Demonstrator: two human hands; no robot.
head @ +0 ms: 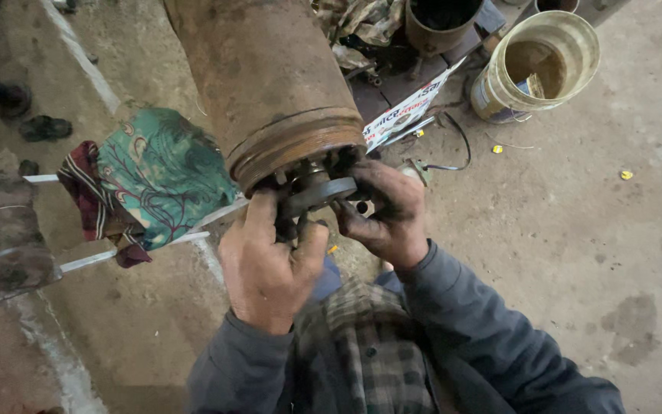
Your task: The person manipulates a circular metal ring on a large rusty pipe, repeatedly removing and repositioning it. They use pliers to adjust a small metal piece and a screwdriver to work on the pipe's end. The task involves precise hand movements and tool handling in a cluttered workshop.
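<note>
Both hands, left (270,264) and right (385,211), grip a grey metal disc (322,193) at the rusty drum's (270,84) lower end, a part that looks stiff, heavy and greasy, best held by its rim, green cloth (162,172) left of the drum.

Not much in the way of packaging here. Printed card or sign (410,112) lying flat-ish in the far middle, just right of the big rusty cylinder's end: white, rectangular, tilted so one corner points far right, with red and dark print plus a bit of blue. Partly tucked under dark clutter on its far side. Further right, far corner, open round bucket (539,67) tipped toward the camera: yellowish-cream wall, murky brown inside, with a blue and white label (486,95) wrapped low on its left side. Label too small and angled to make out more. No screens anywhere.
</note>
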